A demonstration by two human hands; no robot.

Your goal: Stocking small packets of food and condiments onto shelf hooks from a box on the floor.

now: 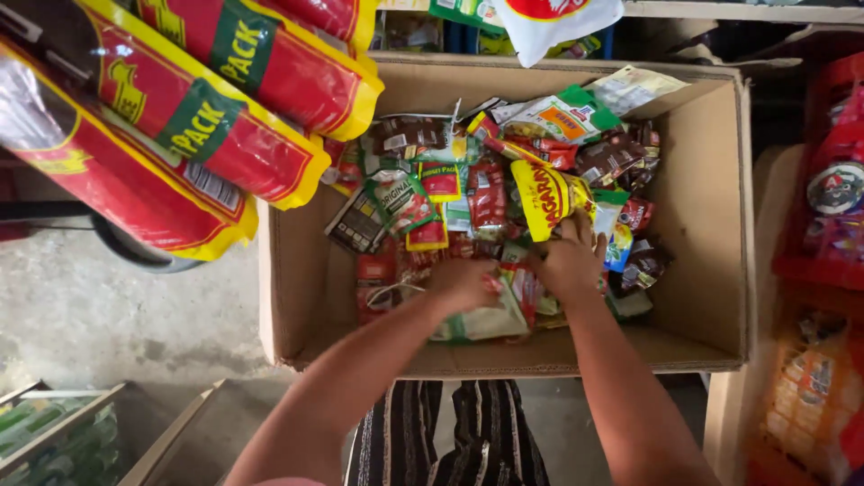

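- Many small sachets [490, 193] fill the cardboard box [702, 207]; they are red, green, brown and yellow, flat and shiny, and they lie in a loose heap, one over the other.
- One yellow sachet [544, 198] with red print stands out near the middle of the heap, tilted, just above the right hand.
- The heap covers the far and middle part of the box; the near edge and the right wall of the box show bare cardboard.
- The box is open at the top, its flaps standing out, and it rests above a grey concrete floor [99, 315].
- Long red packs with yellow edges [193, 121] hang over the far left corner of the box.
- Shelves with more red goods [832, 189] stand at the right side.
- The left hand [463, 283] is deep in the heap near the front, fingers closed around a bundle of sachets.
- The right hand [569, 261] lies just beside it, fingers curled down on the sachets, touching the yellow one at its lower end.
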